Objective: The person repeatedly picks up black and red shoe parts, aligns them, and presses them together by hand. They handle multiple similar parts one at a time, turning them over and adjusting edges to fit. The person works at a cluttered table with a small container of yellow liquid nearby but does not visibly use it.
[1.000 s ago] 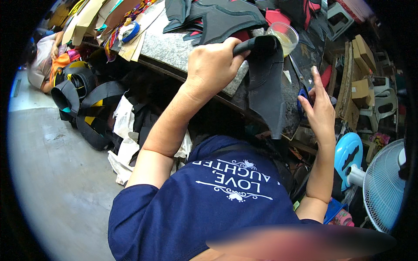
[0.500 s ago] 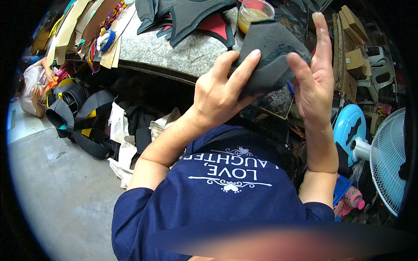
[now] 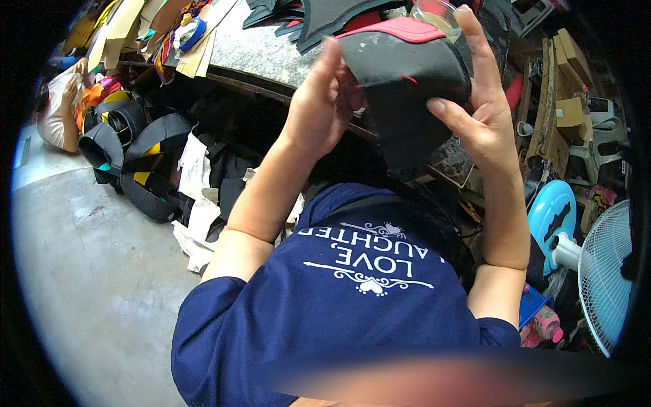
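Above the near edge of the table I hold a black padded piece of material (image 3: 413, 81) with a curved red strip along its upper edge. My left hand (image 3: 317, 102) is at its left side, thumb raised and fingertips partly hidden behind the edge. My right hand (image 3: 485, 112) grips the right side, its thumb on the front face and its index finger stretched up along the border. Behind the piece a clear round tub (image 3: 434, 12) shows in part. Black, red-backed cut pieces (image 3: 332, 19) lie stacked on the grey speckled table (image 3: 261, 61).
Cardboard sheets (image 3: 122, 34) and a blue tape roll (image 3: 193, 34) lie at the far left. Black straps with yellow parts (image 3: 142, 156) and white scraps (image 3: 196, 183) are on the floor. Another person (image 3: 61, 115) sits at left. A fan (image 3: 607, 271) stands at right.
The padded piece has turned over, so its red strip now shows. My left hand has shifted from its front face to its left side. The view has moved slightly.
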Available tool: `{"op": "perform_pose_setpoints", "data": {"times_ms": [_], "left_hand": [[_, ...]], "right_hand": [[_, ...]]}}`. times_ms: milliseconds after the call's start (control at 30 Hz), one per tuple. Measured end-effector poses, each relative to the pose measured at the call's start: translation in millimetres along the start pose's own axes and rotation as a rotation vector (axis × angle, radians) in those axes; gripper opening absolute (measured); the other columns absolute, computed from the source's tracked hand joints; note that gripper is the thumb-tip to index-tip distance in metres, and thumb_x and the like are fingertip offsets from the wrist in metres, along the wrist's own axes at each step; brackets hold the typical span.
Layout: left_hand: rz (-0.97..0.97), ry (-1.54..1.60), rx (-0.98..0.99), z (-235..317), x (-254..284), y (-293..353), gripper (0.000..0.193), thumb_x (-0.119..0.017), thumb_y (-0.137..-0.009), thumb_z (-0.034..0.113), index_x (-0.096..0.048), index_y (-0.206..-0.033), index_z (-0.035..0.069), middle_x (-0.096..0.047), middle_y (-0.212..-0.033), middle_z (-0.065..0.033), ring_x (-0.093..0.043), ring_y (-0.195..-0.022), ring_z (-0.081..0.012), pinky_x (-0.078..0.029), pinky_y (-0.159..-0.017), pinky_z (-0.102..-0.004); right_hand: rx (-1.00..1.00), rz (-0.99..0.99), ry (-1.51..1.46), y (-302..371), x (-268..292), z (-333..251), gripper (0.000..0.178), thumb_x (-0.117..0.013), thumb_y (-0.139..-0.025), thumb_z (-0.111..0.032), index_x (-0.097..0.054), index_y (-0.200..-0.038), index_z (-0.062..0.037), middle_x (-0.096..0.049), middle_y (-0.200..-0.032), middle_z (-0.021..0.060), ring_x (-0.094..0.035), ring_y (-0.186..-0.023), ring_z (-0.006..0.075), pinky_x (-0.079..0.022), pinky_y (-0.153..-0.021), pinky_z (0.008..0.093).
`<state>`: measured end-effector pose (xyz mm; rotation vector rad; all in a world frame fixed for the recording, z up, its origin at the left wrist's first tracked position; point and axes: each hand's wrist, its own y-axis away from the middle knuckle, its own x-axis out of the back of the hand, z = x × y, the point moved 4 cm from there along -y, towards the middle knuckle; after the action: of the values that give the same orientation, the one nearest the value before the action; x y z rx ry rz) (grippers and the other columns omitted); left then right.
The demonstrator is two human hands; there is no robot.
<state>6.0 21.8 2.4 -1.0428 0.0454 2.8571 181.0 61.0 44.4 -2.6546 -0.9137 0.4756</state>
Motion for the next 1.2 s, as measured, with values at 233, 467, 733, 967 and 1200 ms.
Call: {"op": "perform_pose_setpoints", "data": {"times_ms": [233, 467, 733, 967, 1200], "left_hand": [[-0.438, 0.378, 0.158, 1.2, -33.3, -1.5, 0.033, -0.064, -0.093, 0.017, -0.06, -0.123, 0.002, -0.07, -0.106, -0.0101, -0.07, -0.093, -0.0215, -0.06, -0.077, -0.0368], [0.124, 0.072, -0.128, 14.9, -18.1, -16.2, 0.024, -0.059, -0.095, 0.01, -0.062, -0.117, 0.0, -0.069, -0.105, -0.0126, -0.07, -0.089, -0.0237, -0.06, -0.073, -0.0388], [0.242, 0.066, -0.177, 8.7, -14.0, -15.6, 0.024, -0.06, -0.095, 0.009, -0.062, -0.118, 0.002, -0.069, -0.11, -0.0115, -0.069, -0.098, -0.0232, -0.057, -0.089, -0.0394], [0.199, 0.166, -0.194, -1.1, -15.4, -16.8, 0.024, -0.055, -0.098, 0.011, -0.061, -0.118, 0.0, -0.07, -0.109, -0.0131, -0.069, -0.099, -0.0249, -0.057, -0.089, -0.0414], [-0.027, 0.584, -0.055, -9.1, -7.4, -29.5, 0.023, -0.051, -0.101, 0.013, -0.061, -0.116, -0.001, -0.07, -0.11, -0.0146, -0.069, -0.099, -0.0248, -0.056, -0.091, -0.0387]], "right_hand": [[-0.112, -0.062, -0.158, 3.9, 22.3, -4.0, 0.107, -0.075, -0.072, -0.006, -0.01, -0.157, 0.0007, -0.028, -0.158, 0.014, -0.031, -0.145, 0.0236, -0.026, -0.116, 0.0349], [0.448, 0.052, 1.045, -5.4, 21.3, -31.2, 0.064, -0.064, -0.091, -0.04, -0.047, -0.146, -0.0094, -0.064, -0.118, 0.0107, -0.059, -0.108, 0.0209, -0.048, -0.09, 0.034], [0.604, 0.104, 1.67, 1.7, -1.8, -46.1, 0.045, -0.059, -0.086, -0.062, -0.075, -0.108, -0.0261, -0.059, -0.116, 0.0034, -0.056, -0.103, 0.0227, -0.041, -0.083, 0.0369], [0.495, -0.085, 1.59, 0.7, -4.6, -21.2, 0.056, -0.045, -0.094, -0.066, -0.07, -0.124, -0.0254, -0.053, -0.139, 0.0113, -0.046, -0.13, 0.0305, -0.031, -0.108, 0.0448], [0.207, -0.015, 0.585, -7.3, 0.3, -4.6, 0.099, -0.016, -0.091, -0.08, -0.042, -0.149, -0.0047, -0.015, -0.163, 0.0192, -0.016, -0.151, 0.0333, -0.008, -0.122, 0.0476]]}}
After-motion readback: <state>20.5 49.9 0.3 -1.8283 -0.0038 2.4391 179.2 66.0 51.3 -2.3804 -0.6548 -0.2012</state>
